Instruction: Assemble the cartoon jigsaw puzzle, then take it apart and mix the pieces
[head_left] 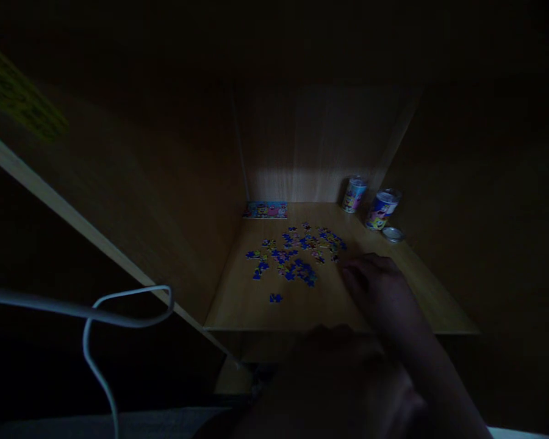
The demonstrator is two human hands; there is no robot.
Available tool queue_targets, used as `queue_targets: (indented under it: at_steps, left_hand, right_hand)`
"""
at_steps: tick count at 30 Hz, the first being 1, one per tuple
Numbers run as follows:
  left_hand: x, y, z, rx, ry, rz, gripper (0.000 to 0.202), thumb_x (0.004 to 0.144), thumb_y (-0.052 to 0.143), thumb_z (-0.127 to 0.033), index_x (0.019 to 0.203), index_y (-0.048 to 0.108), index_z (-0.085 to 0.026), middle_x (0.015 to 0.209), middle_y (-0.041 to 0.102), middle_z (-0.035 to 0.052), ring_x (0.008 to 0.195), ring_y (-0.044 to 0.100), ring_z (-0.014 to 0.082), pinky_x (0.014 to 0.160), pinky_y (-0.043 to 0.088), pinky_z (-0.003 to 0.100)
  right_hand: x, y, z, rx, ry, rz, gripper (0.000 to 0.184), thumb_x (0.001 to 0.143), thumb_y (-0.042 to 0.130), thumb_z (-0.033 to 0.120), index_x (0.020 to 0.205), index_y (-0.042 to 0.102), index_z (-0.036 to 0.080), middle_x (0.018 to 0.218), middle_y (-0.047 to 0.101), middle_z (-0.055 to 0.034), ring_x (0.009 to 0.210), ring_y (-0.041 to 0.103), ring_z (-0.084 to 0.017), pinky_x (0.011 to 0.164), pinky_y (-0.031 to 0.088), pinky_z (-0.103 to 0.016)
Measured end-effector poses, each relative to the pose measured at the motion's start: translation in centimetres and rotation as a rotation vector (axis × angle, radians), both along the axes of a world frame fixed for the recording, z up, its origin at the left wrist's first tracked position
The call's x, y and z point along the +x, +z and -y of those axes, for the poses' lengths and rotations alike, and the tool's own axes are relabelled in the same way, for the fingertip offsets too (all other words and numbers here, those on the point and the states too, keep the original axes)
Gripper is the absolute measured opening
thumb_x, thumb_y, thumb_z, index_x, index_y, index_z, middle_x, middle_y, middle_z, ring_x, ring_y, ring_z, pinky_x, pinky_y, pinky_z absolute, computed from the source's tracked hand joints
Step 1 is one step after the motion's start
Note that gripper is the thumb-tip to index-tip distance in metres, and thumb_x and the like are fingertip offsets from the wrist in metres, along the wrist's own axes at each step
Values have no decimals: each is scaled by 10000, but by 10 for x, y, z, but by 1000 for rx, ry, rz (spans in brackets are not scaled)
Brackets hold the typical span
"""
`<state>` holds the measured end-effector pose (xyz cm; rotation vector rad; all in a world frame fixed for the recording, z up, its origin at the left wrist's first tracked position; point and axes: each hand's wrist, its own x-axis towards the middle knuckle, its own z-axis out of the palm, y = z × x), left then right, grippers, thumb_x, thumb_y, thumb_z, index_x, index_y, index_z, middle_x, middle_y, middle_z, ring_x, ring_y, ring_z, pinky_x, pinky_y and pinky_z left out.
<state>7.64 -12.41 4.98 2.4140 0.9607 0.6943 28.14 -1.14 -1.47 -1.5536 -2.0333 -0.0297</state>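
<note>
Loose jigsaw puzzle pieces, mostly blue with some yellow and pink, lie spread on the wooden shelf. A small joined bit of blue puzzle lies apart, nearer the front edge. My right hand rests low over the shelf just right of the pieces, its fingers curled together; whether a piece is between them is hidden. Close to the camera, my left hand is a dark blur in front of my right forearm, and its fingers cannot be made out.
Two cartoon-printed cans, a light blue one and a dark blue one, stand back right, beside a round lid. A printed picture strip lies at the back left. A white cable loops at left. Wooden walls enclose the shelf.
</note>
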Motion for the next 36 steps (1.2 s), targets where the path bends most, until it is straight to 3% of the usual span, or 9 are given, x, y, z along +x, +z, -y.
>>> queue_targets:
  at_steps: [3, 9, 14, 21, 25, 27, 29, 32, 36]
  left_hand:
    - [-11, 1, -41, 118, 336, -258, 214, 1029, 534, -124, 958, 700, -239, 1012, 745, 76, 924, 702, 287, 808, 611, 484]
    - [-64, -23, -98, 248, 647, -389, 401, 988, 510, -69, 1340, 678, -161, 1359, 716, 165, 1238, 660, 344, 1060, 569, 549]
    - [-83, -40, -130, 275, 647, -415, 503, 1040, 479, -141, 1534, 575, -164, 1571, 605, 155, 1396, 602, 306, 1178, 494, 521]
    - [-82, -47, -141, 264, 726, -375, 419, 1108, 441, -299, 1455, 650, -192, 1515, 659, 128, 1379, 620, 290, 1178, 501, 511]
    - [-83, -48, -139, 251, 766, -423, 427, 1102, 464, -301, 1454, 648, -145, 1519, 645, 177, 1399, 604, 326, 1188, 481, 562]
    - [-84, -48, -139, 257, 742, -423, 420, 1105, 470, -311, 1458, 655, -179, 1532, 635, 171, 1412, 599, 336, 1199, 466, 579]
    - [-85, -50, -139, 277, 718, -392, 432, 1105, 463, -304, 1490, 633, -208, 1560, 614, 158, 1427, 591, 329, 1207, 467, 557]
    - [-88, -53, -141, 316, 754, -374, 490, 1070, 442, -215, 1536, 578, -148, 1576, 590, 190, 1452, 569, 340, 1198, 479, 543]
    - [-93, -55, -144, 334, 772, -426, 477, 1001, 459, -140, 1436, 651, -116, 1443, 693, 197, 1373, 628, 350, 1178, 483, 572]
  right_hand:
    - [-4, 0, -3, 6, 12, 46, 262, 1049, 596, 334, 1183, 798, 235, 1185, 775, -122, 1102, 684, -313, 1000, 534, -487]
    - [-10, 4, -2, 17, 30, 64, 272, 1060, 578, 339, 1219, 786, 265, 1251, 781, -98, 1128, 687, -315, 1003, 530, -503]
    - [-12, 4, -2, -20, 50, 20, 216, 1049, 580, 262, 1093, 791, 251, 1120, 806, -84, 1038, 708, -288, 950, 550, -451]
    - [-21, 1, -3, -17, 83, 2, 213, 1043, 580, 247, 948, 770, 243, 1027, 793, -91, 977, 704, -279, 913, 555, -442]
    - [-20, 1, -3, -20, 94, -25, 227, 1053, 568, 269, 953, 771, 249, 997, 786, -83, 958, 702, -270, 911, 561, -440]
    - [-19, 0, -3, -4, 94, -26, 229, 1049, 570, 269, 949, 774, 250, 988, 787, -87, 949, 704, -269, 904, 563, -440]
    - [-19, 0, -3, 22, 95, -33, 230, 1045, 569, 272, 954, 779, 249, 980, 789, -87, 948, 709, -271, 898, 565, -443]
    - [-20, 0, -3, 28, 99, -44, 251, 1049, 556, 287, 950, 783, 243, 978, 789, -89, 951, 712, -281, 893, 567, -457]
    - [-21, 0, -4, -1, 89, -35, 270, 1057, 551, 298, 931, 782, 240, 983, 788, -90, 951, 707, -290, 892, 566, -470]
